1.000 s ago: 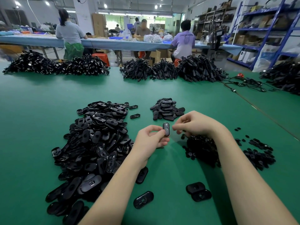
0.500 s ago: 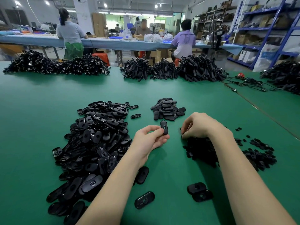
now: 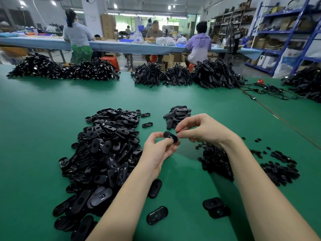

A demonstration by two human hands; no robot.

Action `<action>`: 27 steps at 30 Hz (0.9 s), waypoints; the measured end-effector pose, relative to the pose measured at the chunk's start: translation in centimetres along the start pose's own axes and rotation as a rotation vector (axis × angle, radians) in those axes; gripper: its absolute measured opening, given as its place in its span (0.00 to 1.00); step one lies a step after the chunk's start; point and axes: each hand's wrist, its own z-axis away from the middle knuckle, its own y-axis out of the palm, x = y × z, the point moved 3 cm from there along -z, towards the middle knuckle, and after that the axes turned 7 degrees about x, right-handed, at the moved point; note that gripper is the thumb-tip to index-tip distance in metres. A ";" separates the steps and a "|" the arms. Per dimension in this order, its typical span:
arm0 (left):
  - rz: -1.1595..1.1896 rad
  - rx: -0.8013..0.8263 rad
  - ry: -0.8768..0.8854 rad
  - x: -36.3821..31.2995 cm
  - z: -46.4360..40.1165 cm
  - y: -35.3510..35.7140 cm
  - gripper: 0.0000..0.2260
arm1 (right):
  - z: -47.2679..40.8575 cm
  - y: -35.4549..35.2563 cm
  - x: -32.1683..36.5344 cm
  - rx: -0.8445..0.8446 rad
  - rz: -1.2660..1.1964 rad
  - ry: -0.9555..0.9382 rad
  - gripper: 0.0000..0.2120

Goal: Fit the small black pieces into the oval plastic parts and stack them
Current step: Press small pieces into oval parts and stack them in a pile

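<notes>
- Since the previous frame, the right hand (image 3: 201,129) has risen from the small black pieces (image 3: 217,160), fingertips pinched at the oval part (image 3: 170,136); what they pinch is unclear.
- The left hand (image 3: 159,150) grips that part above the green table (image 3: 43,119).
- Three piles flank the hands; four ovals lie loose nearby.

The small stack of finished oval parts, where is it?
The small stack of black oval plastic parts lies centre on the green table, just beyond the right hand.

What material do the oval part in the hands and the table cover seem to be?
Oval part: looks like moulded black plastic, semi-glossy; pale highlights show on the same parts in the pile. Table cover: probably a green rubber or vinyl mat, matte with soft, diffuse reflections.
</notes>
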 end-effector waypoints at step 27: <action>0.083 -0.077 0.132 -0.5 0.1 -0.1 0.06 | -0.7 0.3 -0.3 -0.185 -0.070 0.123 0.04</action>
